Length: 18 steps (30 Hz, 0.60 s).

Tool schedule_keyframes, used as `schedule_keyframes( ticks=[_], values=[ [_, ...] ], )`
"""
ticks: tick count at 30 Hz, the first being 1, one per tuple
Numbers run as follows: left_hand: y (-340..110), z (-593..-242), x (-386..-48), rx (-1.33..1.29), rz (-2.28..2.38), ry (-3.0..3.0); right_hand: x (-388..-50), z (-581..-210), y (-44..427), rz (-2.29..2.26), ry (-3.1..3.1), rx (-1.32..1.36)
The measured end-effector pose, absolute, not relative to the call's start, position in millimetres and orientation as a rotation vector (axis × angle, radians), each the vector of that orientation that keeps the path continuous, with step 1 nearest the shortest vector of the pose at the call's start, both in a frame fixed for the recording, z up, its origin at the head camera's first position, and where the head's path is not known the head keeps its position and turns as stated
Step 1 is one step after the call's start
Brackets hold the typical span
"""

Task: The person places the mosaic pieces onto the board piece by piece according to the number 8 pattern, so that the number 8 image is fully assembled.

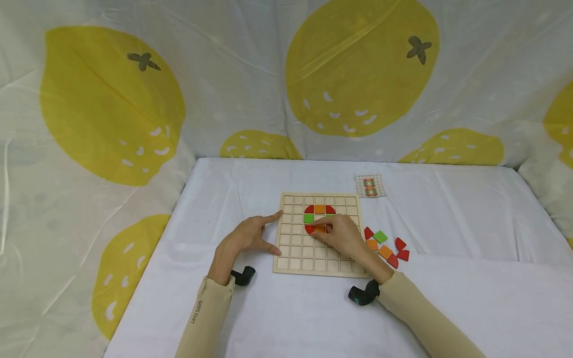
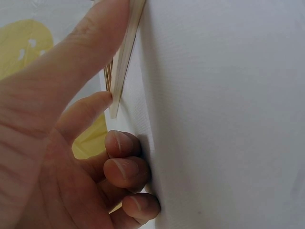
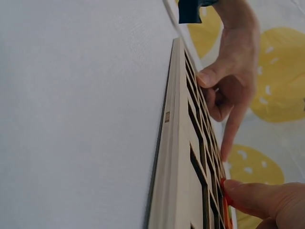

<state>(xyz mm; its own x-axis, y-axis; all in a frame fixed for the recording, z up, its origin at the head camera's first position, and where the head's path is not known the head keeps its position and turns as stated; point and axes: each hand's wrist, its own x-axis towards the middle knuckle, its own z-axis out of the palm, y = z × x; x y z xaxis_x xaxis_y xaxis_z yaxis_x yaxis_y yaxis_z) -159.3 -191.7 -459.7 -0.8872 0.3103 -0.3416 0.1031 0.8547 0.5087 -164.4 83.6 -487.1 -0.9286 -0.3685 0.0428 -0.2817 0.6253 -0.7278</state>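
A wooden grid board [image 1: 296, 262] lies on the table. My left hand [image 1: 248, 235] touches its left edge with thumb and index finger spread; in the left wrist view its other fingers curl loosely beside the board. My right hand [image 1: 342, 237] reaches over the grid and pinches a red quarter-circle tile [image 1: 308, 229] between thumb and index finger. Above it sit a green square tile [image 1: 309, 218] and a top row with an orange square tile [image 1: 320, 209] between two red quarter-circle tiles. Another orange tile and a green tile are partly hidden by the right hand.
Loose red, orange and green tiles [image 1: 385, 252] lie right of the board, some beside the right forearm. A small pattern card [image 1: 370, 186] with a printed grid lies behind the board's right corner. Lemon-printed cloth [image 1: 241, 99] hangs behind the white-covered table.
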Motion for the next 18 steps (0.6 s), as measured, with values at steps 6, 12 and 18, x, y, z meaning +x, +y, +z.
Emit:
schedule_keyframes(
  ticks=[6, 12, 18],
  values=[
    [-190.7, -459.3, -159.7, 0.3, 0.673, 2.612, -166.3, -488.0, 81.1, -1.177, 2.75, -0.568],
    [-190.6, -459.9, -159.8, 0.305, 0.665, 2.616, -166.9, -487.6, 80.6, -1.174, 2.764, -0.578],
    [-190.8, -459.1, -159.1, 0.311, 0.662, 2.621, -165.6, -485.8, 80.2, -1.171, 2.766, -0.56]
  ],
)
